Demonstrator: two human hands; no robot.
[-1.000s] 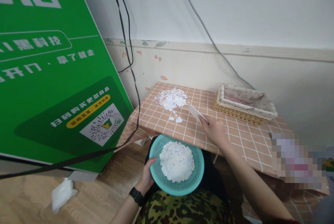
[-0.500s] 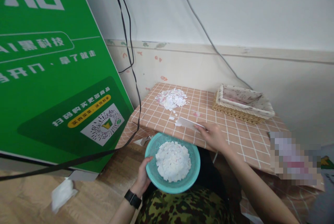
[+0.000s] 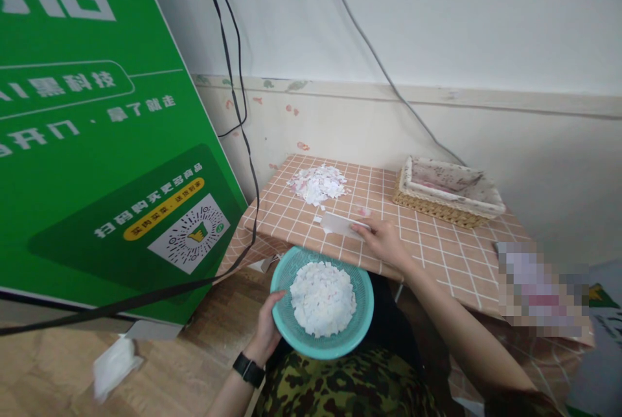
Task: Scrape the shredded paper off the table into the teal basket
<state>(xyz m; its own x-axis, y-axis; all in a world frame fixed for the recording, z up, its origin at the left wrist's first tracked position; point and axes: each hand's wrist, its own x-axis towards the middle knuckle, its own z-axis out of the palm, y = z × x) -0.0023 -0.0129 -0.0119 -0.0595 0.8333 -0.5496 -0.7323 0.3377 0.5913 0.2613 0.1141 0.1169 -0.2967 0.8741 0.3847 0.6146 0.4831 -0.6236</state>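
Note:
My left hand [image 3: 270, 322] grips the left rim of a round turquoise plastic basket [image 3: 365, 323], held over my lap just below the table's front edge. Small white paper scraps [image 3: 323, 299] are heaped inside it. In my right hand [image 3: 383, 242] is a flat, pale strip like a piece of card [image 3: 337, 224], pinched at its right end and low over the tablecloth. A few white scraps show by its left end. Behind it, on the table, lies a pile of white and pinkish paper scraps [image 3: 318, 184].
The table has a brown checked cloth [image 3: 451, 255]. A wicker basket with a cloth lining [image 3: 447, 190] stands at its back right, and a blurred-out item [image 3: 539, 291] lies at the right end. A green printed panel [image 3: 97, 145] rises at left; a black strap [image 3: 233, 93] hangs nearby.
The card strip in my right hand has moved slightly left and lies flatter to the view. My left hand still holds the turquoise basket in about the same place.

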